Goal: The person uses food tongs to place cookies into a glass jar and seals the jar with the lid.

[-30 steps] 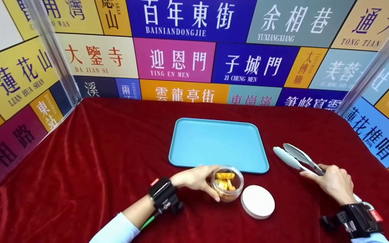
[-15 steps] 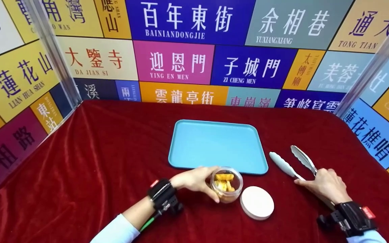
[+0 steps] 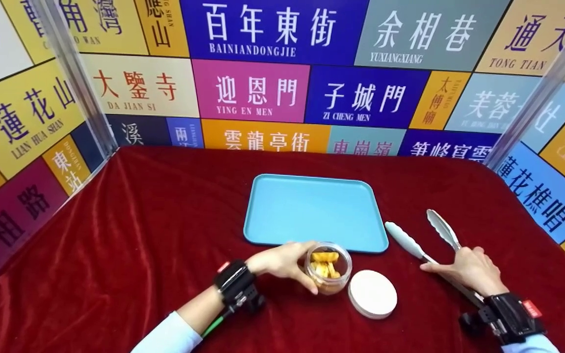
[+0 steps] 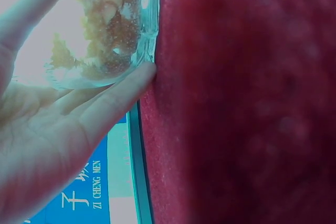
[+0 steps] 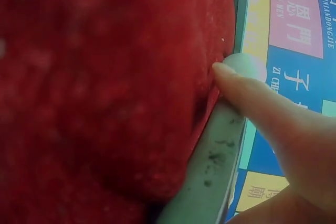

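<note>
My left hand [image 3: 287,262] grips a clear jar [image 3: 329,284] from its left side, thumb in front and fingers behind. Inside the uncapped jar lie yellow-orange food pieces [image 3: 325,264], also visible through its wall in the left wrist view. To the right, my right hand [image 3: 470,269] holds a pair of tongs [image 3: 407,240] with pale tips, thumb on the left arm and fingers at the right one. The tongs' arms are spread apart, tips pointing away from me. In the right wrist view the thumb [image 5: 252,95] lies across a tong arm [image 5: 210,166].
A light blue tray [image 3: 314,211] lies behind the jar. Just right of the jar is a round white lid [image 3: 373,294]. Dark red cloth [image 3: 165,235] covers the table, and a wall of coloured signs [image 3: 253,90] rises behind it.
The tongs' tips have spread wider, the left one moving left and the right one moving right. My right hand has shifted slightly left; my left hand keeps its hold on the jar.
</note>
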{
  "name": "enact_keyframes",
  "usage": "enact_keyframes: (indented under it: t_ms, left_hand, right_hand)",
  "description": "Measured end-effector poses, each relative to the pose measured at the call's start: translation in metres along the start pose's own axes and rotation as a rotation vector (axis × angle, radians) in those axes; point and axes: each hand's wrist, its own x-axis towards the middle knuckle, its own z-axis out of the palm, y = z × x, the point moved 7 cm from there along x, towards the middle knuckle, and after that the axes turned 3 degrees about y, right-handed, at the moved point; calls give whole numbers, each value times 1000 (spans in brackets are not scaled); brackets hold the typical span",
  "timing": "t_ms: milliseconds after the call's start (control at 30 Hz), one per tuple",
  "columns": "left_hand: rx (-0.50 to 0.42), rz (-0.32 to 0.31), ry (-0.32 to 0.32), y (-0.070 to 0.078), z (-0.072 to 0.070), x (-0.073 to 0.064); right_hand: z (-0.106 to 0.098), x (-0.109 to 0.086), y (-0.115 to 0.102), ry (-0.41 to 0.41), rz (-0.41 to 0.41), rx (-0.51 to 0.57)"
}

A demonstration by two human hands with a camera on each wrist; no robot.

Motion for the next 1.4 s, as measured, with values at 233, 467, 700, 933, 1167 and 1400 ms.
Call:
enact_keyframes:
  t_ms: [233,467,700,933,1167,1400]
  left_hand:
    - [-9,28,-2,1,1,0]
    - [12,19,5,1,0,0]
    - [23,19,10,1,1,-1]
    - [32,17,11,1,0,0]
    - [14,19,12,2,0,0]
    - [15,23,10,2,0,-1]
  right_hand:
    - [-7,-10,-31,241,-175,-35]
    - [-8,-50,-105,355,-699,100]
    - [27,-77,-140,27,-812,-6]
    - [35,-82,-147,37,-900,-55]
    - [30,-82,-150,86,-958,-20]
    - [-3,-71,-152,177,-905,101]
